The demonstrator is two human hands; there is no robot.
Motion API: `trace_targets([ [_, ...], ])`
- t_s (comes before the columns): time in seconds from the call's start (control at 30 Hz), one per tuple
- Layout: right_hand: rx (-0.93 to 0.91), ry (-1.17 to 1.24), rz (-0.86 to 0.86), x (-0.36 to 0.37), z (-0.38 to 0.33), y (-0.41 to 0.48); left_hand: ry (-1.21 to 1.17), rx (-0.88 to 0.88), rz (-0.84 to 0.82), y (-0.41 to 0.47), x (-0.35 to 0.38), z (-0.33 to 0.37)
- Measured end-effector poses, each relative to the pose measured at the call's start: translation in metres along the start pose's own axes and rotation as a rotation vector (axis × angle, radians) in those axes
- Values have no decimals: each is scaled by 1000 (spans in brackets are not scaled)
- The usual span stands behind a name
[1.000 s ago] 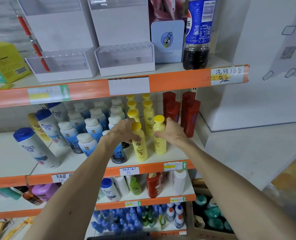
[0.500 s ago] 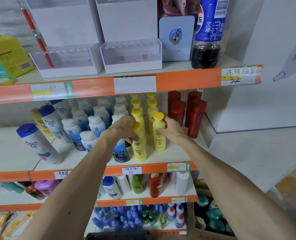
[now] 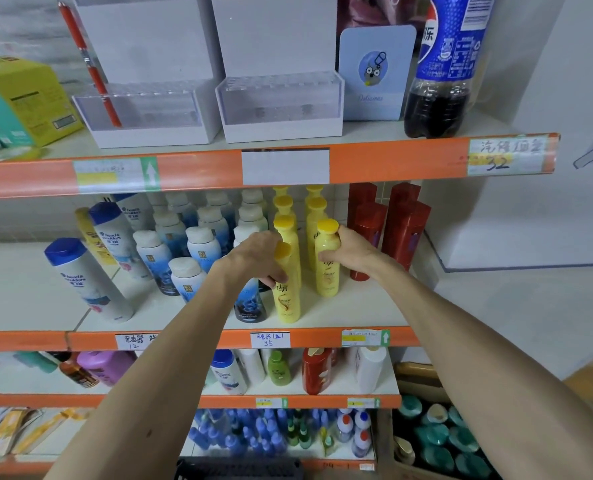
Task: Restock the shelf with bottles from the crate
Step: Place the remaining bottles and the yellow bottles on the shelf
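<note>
Two rows of yellow bottles stand on the middle shelf (image 3: 364, 310). My left hand (image 3: 253, 258) grips the front yellow bottle of the left row (image 3: 286, 299) around its neck. My right hand (image 3: 350, 252) grips the front yellow bottle of the right row (image 3: 326, 268) from its right side. Both bottles stand upright on the shelf. The dark crate (image 3: 239, 469) shows only as a rim at the bottom edge.
Red bottles (image 3: 404, 233) stand right of the yellow rows, white-and-blue bottles (image 3: 156, 258) to the left. A cola bottle (image 3: 444, 64) and white display boxes (image 3: 281, 109) sit on the top shelf. A cardboard box of teal-capped bottles (image 3: 440, 441) stands at lower right.
The view has shifted slightly; both hands stay on the front yellow bottles, and the right-hand bottle has been pushed a little further back on the shelf.
</note>
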State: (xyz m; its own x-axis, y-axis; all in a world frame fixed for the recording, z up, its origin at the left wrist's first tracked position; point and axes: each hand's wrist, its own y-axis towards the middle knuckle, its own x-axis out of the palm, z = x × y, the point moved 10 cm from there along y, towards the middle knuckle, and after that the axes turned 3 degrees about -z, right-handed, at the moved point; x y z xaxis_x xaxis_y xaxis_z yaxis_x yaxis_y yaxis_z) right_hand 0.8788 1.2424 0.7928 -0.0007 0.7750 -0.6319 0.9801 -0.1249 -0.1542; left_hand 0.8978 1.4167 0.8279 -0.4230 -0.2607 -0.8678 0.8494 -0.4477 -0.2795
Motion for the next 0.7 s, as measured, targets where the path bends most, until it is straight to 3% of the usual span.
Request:
trace_targets([
  [0.3,-21,0,178,-8,-3,2,41,18,-2,-2,-1,4],
  [0.7,-18,6,204,-7,-4,6,-15,13,-24,-1,1,3],
])
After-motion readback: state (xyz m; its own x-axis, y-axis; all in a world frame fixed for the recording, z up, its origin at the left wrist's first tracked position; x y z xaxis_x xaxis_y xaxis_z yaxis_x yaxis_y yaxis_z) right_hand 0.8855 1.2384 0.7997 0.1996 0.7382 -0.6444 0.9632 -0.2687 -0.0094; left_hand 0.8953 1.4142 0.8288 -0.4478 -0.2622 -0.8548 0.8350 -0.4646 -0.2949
